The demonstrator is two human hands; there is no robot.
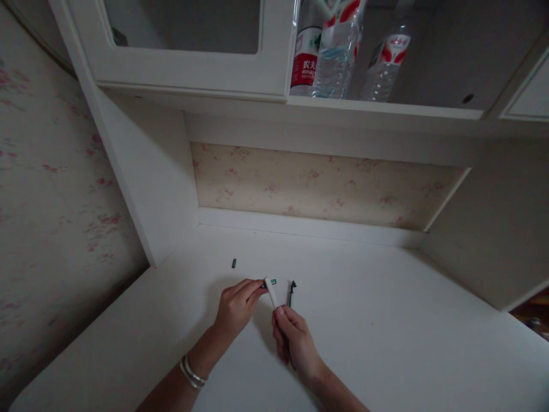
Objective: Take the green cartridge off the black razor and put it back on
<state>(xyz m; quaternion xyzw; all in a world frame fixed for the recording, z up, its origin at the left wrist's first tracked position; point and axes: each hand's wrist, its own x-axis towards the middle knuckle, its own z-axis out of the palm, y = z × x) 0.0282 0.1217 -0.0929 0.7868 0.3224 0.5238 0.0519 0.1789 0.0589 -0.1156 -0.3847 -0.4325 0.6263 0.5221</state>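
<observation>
Near the middle of the white desktop, my right hand (295, 340) is closed around a slim white handle (273, 294) that looks like a razor's. A small dark piece with a green strip (273, 281), like a razor cartridge, lies across the handle's upper end. My left hand (238, 303) pinches this piece from the left side; its fingertips partly hide it. Just beyond my right hand, a thin black stick with a wider head (292, 289) shows, its lower part hidden by the hand. A similar small dark-and-green piece (234, 263) lies on the desktop, beyond my left hand.
The white desktop (364, 320) runs back to a low ledge (309, 224). Side panels (146, 171) stand left and right. Overhead, a shelf holds plastic water bottles (337, 68) beside a cabinet door with a glass pane (189, 66). Floral wallpaper (64, 217) covers the wall.
</observation>
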